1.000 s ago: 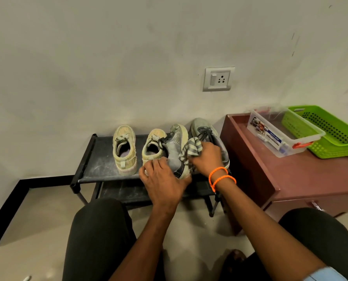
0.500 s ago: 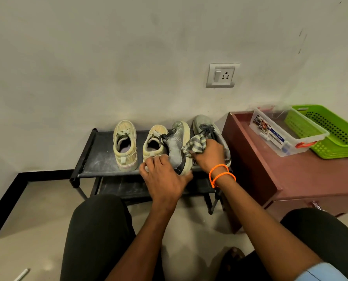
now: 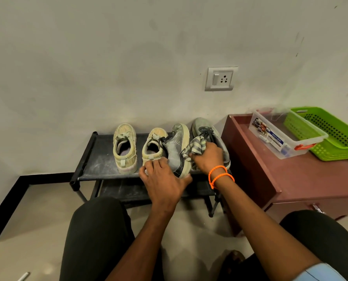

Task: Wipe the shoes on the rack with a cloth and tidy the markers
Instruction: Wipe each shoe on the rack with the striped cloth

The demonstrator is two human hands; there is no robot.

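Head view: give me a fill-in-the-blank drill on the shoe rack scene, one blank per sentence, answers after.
1. The right hand grips a striped ____.
2. The left hand holds the heel of a grey shoe that is tipped on its ____.
3. The number of shoes on the rack is ____.
4. The basket on the cabinet is coloured ____.

Missing words: cloth; side; four; green

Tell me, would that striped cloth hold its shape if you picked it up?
Probably not. The striped cloth bunches and folds inside the right hand, so it looks soft and floppy. It likely weighs little, and seems to mould against the grey shoe.
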